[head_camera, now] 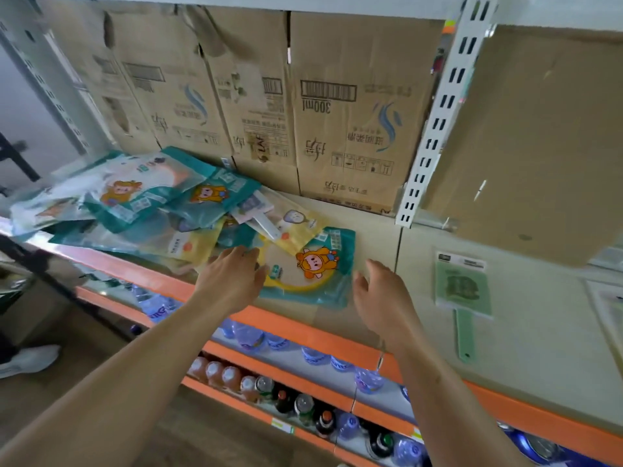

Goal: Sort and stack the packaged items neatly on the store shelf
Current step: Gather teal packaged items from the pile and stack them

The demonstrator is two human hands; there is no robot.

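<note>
Pkg [312,276] edge behind L hand [232,274]

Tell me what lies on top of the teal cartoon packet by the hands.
A yellow packet overlaps the top-left corner of the teal packet; the left hand covers its left edge. Whatever lies beneath is hidden.

Pile of packs [135,203]: the top packs are hiding the ones underneath, and the far-left ones are looking blurry.
Teal pack [313,267]: the left hand [232,274] is covering its left edge.
White shoe [28,360]: the picture's left edge is cutting it off.
Bottles [303,407]: the arms are hiding some.
Cardboard boxes [350,129]: the small print is looking too blurry to read.
</note>
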